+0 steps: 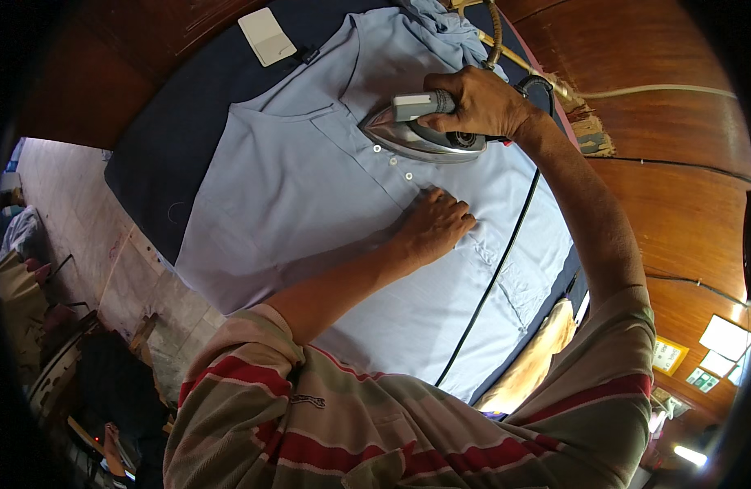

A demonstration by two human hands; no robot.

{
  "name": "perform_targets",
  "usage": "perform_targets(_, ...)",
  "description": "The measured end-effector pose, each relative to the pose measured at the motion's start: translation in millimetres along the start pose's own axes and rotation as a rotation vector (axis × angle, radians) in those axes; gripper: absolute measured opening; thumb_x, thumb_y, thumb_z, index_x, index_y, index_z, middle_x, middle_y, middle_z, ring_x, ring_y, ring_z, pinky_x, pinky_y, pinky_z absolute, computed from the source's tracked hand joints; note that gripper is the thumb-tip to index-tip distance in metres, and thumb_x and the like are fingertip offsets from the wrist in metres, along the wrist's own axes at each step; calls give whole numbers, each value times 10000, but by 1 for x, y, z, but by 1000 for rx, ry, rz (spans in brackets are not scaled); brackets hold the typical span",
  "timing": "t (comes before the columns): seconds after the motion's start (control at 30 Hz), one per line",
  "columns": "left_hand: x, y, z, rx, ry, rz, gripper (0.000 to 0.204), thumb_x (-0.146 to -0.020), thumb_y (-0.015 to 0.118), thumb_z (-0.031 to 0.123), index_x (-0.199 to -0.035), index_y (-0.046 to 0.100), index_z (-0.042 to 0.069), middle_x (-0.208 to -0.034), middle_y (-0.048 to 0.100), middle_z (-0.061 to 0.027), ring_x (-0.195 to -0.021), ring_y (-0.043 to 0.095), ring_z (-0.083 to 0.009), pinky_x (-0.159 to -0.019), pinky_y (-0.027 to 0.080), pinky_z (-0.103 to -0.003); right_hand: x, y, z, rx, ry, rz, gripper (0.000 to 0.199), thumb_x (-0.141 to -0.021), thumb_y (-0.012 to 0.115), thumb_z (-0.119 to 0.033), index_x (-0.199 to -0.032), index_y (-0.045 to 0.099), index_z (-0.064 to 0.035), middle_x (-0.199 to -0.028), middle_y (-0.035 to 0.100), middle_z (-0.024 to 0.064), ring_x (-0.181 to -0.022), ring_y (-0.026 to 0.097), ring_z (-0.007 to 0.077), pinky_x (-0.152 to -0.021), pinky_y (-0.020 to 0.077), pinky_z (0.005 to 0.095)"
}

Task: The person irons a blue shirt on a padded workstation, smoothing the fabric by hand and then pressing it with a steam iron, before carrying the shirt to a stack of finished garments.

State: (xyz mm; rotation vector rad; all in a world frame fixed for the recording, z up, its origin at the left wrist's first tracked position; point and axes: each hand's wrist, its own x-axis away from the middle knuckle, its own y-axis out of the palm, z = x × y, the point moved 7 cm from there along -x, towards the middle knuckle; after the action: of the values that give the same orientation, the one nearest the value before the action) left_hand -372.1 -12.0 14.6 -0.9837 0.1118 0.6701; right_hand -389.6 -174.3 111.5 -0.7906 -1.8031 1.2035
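Note:
A light blue buttoned garment [286, 196] lies spread over a dark blue padded board [151, 167]. My right hand [477, 102] is wrapped round the handle of a steam iron [420, 143]. Its metal soleplate rests on the cloth, the tip pointing left, beside the button placket. Several white buttons [393, 162] show just below the iron. My left hand [441, 220] presses on the cloth near the lowest visible button, fingers curled; whether they pinch the fabric is hidden.
A black cord [506, 253] crosses the garment. A white card [267, 37] lies at the board's far edge. Hoses and a brass-coloured pipe [506, 50] run behind the iron. Brown wooden panelling [669, 204] stands at right. Yellowish cloth [538, 359] lies by the near right edge.

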Motion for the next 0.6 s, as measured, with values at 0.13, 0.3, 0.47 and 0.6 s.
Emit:
perform_targets(0.13, -1, 3, 0, -21, -4, -42, 130, -769, 590, 120, -897, 604, 105, -911, 573, -40, -927, 557, -202, -912, 357, -384, -4, -3, 11, -40, 72, 59, 546, -756, 598, -520, -1012, 625, -38, -744, 657, 161, -692, 652, 289, -675, 524, 360)
perform_targets(0.3, -1, 2, 0, -50, -7, -31, 136, -761, 594, 126, -896, 607, 110, -898, 578, -37, -924, 558, -194, -905, 362, -384, -19, -15, 25, -123, 186, 128, 543, -778, 622, -475, -1037, 618, 3, -802, 661, 181, -718, 655, 229, -681, 514, 323)
perform_targets(0.47, -3, 0, 1, -45, -27, -51, 122, -773, 579, 137, -888, 613, 115, -906, 580, -38, -941, 554, -193, -913, 356, -381, -42, -18, 13, -45, 83, 108, 588, -775, 581, -542, -1030, 622, -15, -814, 660, 185, -728, 653, 266, -696, 519, 330)
perform_targets(0.6, -1, 3, -1, -1, -34, -58, 122, -785, 565, 134, -898, 607, 119, -914, 571, -37, -964, 543, -188, -925, 348, -381, -44, -11, 12, -4, 104, 51, 589, -761, 598, -530, -1057, 608, -21, -829, 659, 183, -745, 654, 283, -726, 519, 356)
